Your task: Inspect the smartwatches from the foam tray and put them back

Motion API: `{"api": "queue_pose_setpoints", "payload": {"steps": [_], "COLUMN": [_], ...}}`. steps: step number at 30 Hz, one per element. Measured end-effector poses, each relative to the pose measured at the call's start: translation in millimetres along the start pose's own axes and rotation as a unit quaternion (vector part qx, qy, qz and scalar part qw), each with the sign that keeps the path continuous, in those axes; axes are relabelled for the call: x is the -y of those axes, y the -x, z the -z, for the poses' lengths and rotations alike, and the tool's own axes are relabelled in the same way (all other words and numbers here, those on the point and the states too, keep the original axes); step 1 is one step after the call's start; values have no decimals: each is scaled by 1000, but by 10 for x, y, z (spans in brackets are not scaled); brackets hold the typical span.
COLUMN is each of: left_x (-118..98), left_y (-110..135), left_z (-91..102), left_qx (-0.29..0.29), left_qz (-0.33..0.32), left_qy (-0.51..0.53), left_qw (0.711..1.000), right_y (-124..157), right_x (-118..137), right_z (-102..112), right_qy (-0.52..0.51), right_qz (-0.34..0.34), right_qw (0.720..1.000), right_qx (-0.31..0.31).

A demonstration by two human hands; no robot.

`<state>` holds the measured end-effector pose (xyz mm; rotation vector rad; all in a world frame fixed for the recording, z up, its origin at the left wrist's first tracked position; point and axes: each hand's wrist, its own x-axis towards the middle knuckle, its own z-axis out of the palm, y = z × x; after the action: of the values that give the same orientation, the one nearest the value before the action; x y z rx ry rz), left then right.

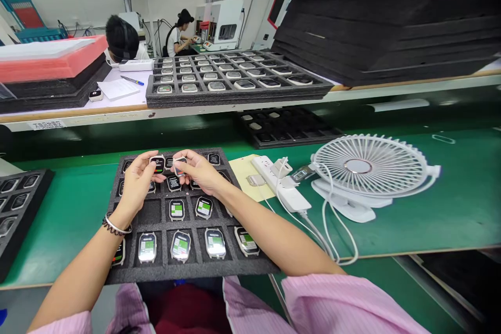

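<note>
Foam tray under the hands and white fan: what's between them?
In the head view, a yellow sheet bearing a small flat object, a white power strip with cables, and a small dark device lie between the foam tray and the white fan.

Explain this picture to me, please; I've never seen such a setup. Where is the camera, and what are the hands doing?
There is no robot here: a person works bare-handed, and a camera worn on the head looks forward and down. The left hand holds a strapless watch between its fingers; the right hand holds a second watch, tilted beside it. Below them, a dark foam tray with more watches in its compartments lies on a green table. Toward the right are a white power strip and a white fan.
</note>
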<state>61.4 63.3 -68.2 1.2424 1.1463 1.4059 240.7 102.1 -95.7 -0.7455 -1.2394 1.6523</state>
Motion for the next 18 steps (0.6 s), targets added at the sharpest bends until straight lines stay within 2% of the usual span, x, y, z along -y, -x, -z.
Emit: {"api": "queue_pose_setpoints", "payload": {"steps": [6,10,12,15,17,18], "left_x": [7,-76,-116,-134,-112,-93], "left_y": [-6,8,46,166,284,351], "left_z": [15,91,207,495,732,850], "left_qx": [26,66,92,116,131,139], "left_qz": [-5,0,10,31,27,20], "left_qy": [-30,-1,1,-41,-108,-157], "left_qw": [999,998,996,992,985,977], "right_y": [24,55,71,106,148,176], "right_x": [7,-15,-49,-110,-134,-138], "right_z": [-32,-78,-95,-128,-173,-208], "right_qy": [-32,-19,1,60,165,239], "right_qz": [-15,9,19,2,21,49], "right_qw": [999,997,994,985,969,951], "right_qx": [31,68,103,161,184,192]}}
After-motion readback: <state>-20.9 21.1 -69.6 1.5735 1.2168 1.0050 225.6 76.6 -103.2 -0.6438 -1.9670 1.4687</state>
